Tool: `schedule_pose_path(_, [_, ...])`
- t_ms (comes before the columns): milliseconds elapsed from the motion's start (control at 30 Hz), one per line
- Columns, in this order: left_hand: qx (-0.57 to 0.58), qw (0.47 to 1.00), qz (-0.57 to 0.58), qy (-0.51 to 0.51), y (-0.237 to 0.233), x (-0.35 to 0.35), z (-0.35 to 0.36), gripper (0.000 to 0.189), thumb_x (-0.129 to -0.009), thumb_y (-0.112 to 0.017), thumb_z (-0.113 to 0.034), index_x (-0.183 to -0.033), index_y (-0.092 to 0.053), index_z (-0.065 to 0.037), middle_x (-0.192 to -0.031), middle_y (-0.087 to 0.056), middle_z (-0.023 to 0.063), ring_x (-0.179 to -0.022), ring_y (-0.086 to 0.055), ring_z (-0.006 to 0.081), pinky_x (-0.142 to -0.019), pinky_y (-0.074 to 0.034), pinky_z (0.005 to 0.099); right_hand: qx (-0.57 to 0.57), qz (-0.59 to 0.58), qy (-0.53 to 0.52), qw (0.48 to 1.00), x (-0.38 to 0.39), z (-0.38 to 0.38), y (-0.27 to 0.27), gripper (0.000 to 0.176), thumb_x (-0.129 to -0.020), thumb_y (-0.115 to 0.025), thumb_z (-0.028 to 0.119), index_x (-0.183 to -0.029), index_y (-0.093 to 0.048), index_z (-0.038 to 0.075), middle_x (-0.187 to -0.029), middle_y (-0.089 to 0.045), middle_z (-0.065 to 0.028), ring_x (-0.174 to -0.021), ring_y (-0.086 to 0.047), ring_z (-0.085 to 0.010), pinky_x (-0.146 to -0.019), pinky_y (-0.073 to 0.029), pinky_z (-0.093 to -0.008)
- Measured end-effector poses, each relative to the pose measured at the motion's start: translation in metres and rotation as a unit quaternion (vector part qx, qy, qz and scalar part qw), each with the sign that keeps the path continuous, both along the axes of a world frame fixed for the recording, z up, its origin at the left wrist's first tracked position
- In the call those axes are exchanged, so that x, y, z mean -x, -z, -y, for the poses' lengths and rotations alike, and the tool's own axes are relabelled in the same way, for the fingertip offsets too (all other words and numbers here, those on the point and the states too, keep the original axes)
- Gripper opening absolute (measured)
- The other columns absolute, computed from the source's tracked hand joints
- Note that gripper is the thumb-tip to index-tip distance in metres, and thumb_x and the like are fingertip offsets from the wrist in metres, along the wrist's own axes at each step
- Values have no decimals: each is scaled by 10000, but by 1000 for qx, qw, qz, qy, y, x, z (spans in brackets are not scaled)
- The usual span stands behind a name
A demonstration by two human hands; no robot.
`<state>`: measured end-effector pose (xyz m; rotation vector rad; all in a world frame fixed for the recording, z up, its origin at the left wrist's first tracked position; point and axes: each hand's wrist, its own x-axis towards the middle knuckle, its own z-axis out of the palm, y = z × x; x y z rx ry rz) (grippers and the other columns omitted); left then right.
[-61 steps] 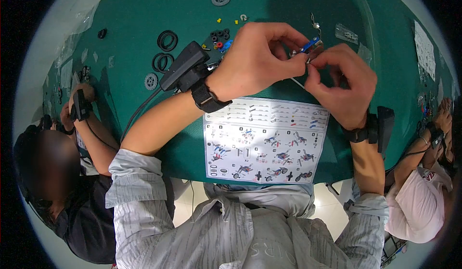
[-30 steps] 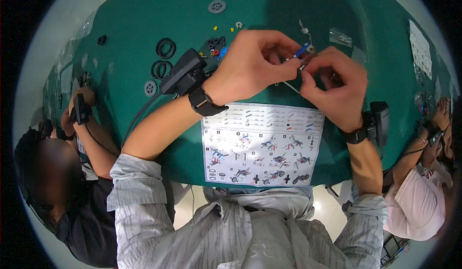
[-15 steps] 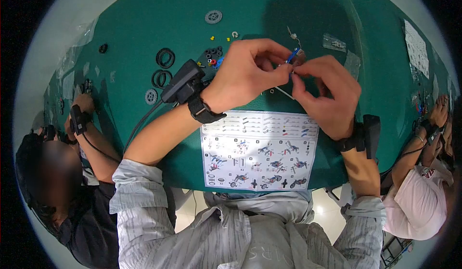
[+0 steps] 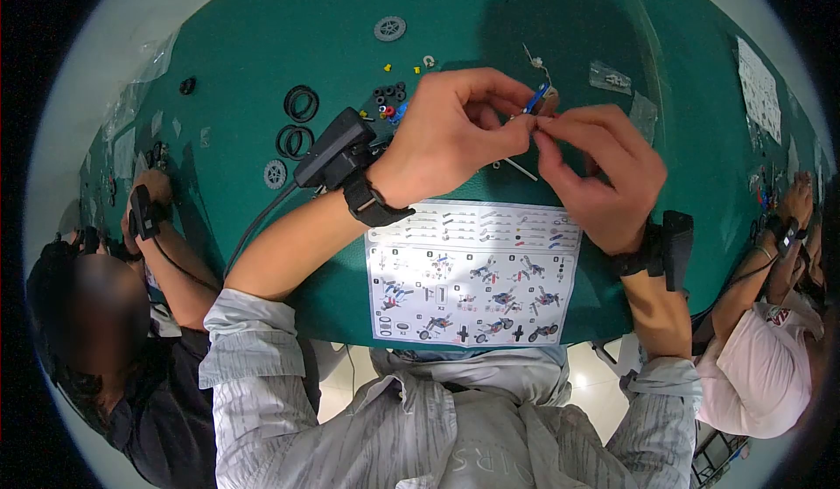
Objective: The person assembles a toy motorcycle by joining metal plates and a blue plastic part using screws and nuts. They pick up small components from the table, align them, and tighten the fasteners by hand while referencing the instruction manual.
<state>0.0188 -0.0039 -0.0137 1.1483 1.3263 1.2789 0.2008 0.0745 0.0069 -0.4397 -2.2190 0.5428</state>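
Above the printed instruction sheet, my left hand is closed in a pinch on a small blue part. My right hand meets it at the fingertips, thumb and forefinger pressed together; whatever sits between them is too small to make out. A thin light rod lies on the green table just below the fingers. Small black rings and blue and red pieces lie left of my left hand, partly hidden by it.
Black tyres and grey toothed wheels lie on the green table. A small plastic bag is at the upper right. Co-workers sit at the left and right, their hands apart from mine.
My right hand has shifted slightly right, its fingertips still close to my left hand's. The blue part is tilted a little differently.
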Motion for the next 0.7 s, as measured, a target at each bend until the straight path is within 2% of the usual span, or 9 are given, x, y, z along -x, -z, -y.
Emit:
schedule_pose_path(33, [4,1000,-9,8,-2,1,1,238,-911,-699,-23,-1141,-675,33,-950,-717,47,-773,-611,28,-666,-498,187,34,5,0,999,0,0,-2,249,-695,-806,-30,-913,-717,50,-852,-678,-67,-614,-624,-150,-502,-473,-263])
schedule_pose_path(200, [-5,1000,-13,-4,-3,-1,2,225,-905,-708,-23,-1121,-677,32,-941,-718,40,-749,-586,12,-634,-469,176,160,-5,2,987,-1,-3,-1,184,-721,-804,-22,-860,-709,51,-847,-682,-21,-557,-496,-36,-457,-342,-196])
schedule_pose_path(433, [-24,999,-16,-18,-3,-2,2,235,-881,-726,-15,-1110,-684,17,-917,-720,23,-704,-568,2,-609,-450,171,144,-8,12,990,0,0,-3,167,-729,-802,-20,-857,-721,49,-845,-690,-19,-556,-503,-30,-452,-336,-199])
schedule_pose_path(700, [-68,992,-90,-54,-5,-5,5,240,-856,-740,-2,-1090,-689,-1,-923,-732,21,-671,-584,14,-577,-454,180,168,-5,43,985,0,4,-4,125,-755,-802,-7,-848,-736,44,-827,-692,-16,-559,-497,-23,-458,-326,-195])
